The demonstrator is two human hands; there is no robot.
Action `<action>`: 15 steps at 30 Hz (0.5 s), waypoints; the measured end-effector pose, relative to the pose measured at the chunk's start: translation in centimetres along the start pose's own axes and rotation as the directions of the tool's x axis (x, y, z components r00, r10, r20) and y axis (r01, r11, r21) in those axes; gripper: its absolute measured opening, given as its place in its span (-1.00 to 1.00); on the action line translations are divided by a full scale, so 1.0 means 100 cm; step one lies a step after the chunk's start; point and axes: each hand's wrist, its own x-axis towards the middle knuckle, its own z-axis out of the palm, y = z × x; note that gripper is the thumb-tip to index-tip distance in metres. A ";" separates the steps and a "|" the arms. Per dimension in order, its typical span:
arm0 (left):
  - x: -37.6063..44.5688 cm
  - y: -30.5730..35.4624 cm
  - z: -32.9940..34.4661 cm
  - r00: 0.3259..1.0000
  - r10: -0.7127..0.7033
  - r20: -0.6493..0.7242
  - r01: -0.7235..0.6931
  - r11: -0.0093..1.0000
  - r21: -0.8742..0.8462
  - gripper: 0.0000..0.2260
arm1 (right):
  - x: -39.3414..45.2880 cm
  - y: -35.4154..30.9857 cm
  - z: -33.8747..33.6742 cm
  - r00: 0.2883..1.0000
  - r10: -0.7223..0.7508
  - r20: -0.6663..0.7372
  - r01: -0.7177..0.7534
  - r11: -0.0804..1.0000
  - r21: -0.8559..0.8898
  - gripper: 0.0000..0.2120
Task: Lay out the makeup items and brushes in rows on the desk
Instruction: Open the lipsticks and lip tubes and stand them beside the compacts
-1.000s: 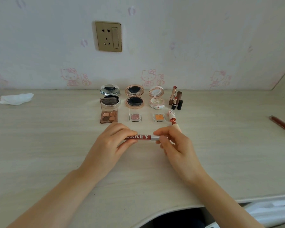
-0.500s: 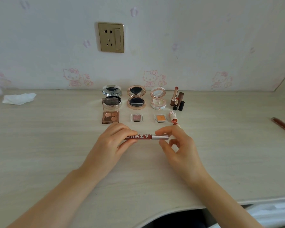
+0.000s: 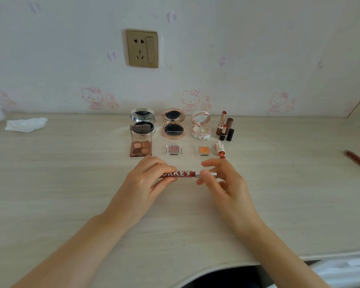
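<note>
A red lip pencil (image 3: 185, 174) with white letters lies crosswise just above the desk (image 3: 71, 183). My left hand (image 3: 148, 179) grips its left end and my right hand (image 3: 222, 179) pinches its silver right end. Behind them stand two rows. The back row holds a silver compact (image 3: 142, 120), a rose-gold compact (image 3: 173, 124), a pale compact (image 3: 201, 126) and upright lipsticks (image 3: 224, 126). In the front row are a four-pan eyeshadow palette (image 3: 141, 146), a pink single shadow (image 3: 174, 149), an orange single shadow (image 3: 204, 150) and a small lying lipstick (image 3: 220, 149).
A brown pencil (image 3: 357, 161) lies at the desk's right edge. A crumpled white tissue (image 3: 25, 124) sits at the back left. A wall socket (image 3: 142, 48) is above the rows. The desk's curved front edge runs below my forearms.
My right hand's fingers have slid a little right along the pencil's silver end, showing more of it. The left hand and the pencil have stayed put.
</note>
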 end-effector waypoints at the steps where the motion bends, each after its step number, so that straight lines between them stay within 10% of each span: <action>1: 0.000 0.000 0.000 1.000 0.002 0.004 -0.002 1.000 -0.001 -0.81 | 0.000 0.001 0.000 1.000 -0.004 -0.008 0.004 1.000 -0.023 -0.92; 15: -0.001 0.001 -0.002 1.000 -0.016 0.015 0.016 1.000 0.013 -0.84 | 0.002 0.003 -0.002 0.998 -0.059 -0.024 0.057 0.995 -0.076 -0.78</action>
